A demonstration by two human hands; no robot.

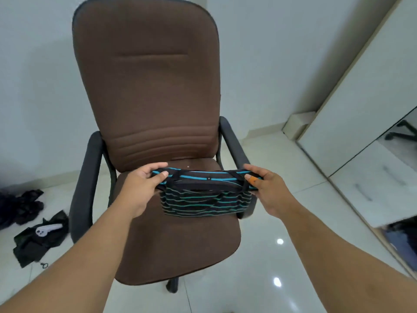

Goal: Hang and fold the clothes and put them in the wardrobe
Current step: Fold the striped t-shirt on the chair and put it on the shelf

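A small black garment with teal stripes (206, 203) is stretched between both hands above the seat of a brown office chair (180, 245). My left hand (141, 188) pinches its left end, thumb on top. Gripping the right end is my right hand (268, 190), which has an orange tape on one finger. The garment's lower part hangs down toward the seat. The wardrobe (361, 105) stands at the right, with an open lower section where dark and blue clothes (404, 240) show.
Dark clothes (20, 206) lie in a heap on the glossy tiled floor at the left. A white controller-like object (48, 229) rests on dark fabric (38, 242) there. The chair has black armrests (84, 181). A white box (297, 125) sits by the wall.
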